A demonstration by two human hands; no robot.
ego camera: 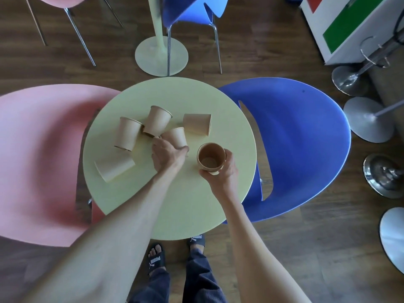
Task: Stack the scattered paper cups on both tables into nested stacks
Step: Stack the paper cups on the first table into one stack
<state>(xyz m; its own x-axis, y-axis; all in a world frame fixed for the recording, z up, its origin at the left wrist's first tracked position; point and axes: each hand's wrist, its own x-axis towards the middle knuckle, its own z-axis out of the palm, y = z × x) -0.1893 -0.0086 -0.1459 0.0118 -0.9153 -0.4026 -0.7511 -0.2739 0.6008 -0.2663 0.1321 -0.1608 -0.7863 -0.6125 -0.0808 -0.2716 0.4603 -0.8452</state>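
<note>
Several brown paper cups lie on a round pale yellow table (185,204). My right hand (225,171) holds one cup (211,157) upright, mouth up, over the table's right side. My left hand (167,155) grips the base end of a tipped cup (176,136) at the table's middle. Two more cups (127,133) (157,120) lean on their sides to the left of it. Another cup (197,123) lies on its side at the back right. A further cup (113,168) lies at the front left.
A pink chair (41,162) stands left of the table, a blue chair (295,145) right. Behind are another table's pedestal base (161,55), a second blue chair (192,12) and chrome stool bases (349,79) at far right. My sandalled feet (156,259) are under the near edge.
</note>
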